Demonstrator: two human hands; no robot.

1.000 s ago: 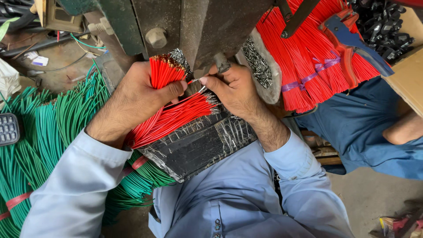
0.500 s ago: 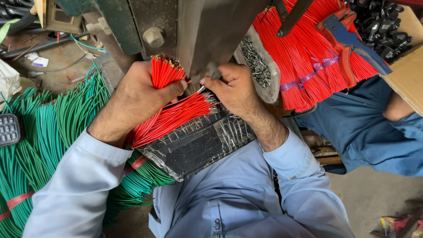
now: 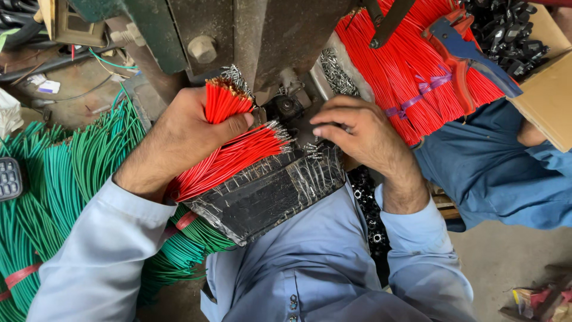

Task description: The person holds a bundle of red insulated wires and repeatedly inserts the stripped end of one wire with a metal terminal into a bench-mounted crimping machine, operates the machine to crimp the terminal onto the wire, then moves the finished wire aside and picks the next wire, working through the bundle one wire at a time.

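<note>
A worn metal machine frame (image 3: pixel 280 36) stands over a cluttered workbench (image 3: pixel 71 77); bare concrete floor (image 3: pixel 506 256) shows at lower right, daylight even.

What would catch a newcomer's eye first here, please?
Bright red wires: the left hand grips a bundle at centre, and a bigger red bundle lies top right. Green wires fan out on the left, while the right hand reaches toward the dark machine.

Bundles of green wires (image 3: pixel 53 197) filling the left of the frame, a dark keypad (image 3: pixel 9 179) at the left edge, a large tied sheaf of red wires (image 3: pixel 411 77) upper right, blue-handled pliers (image 3: pixel 471 53) lying across it, a cardboard box (image 3: pixel 545 95) of black parts at far right, concrete floor (image 3: pixel 506 256) lower right
</note>
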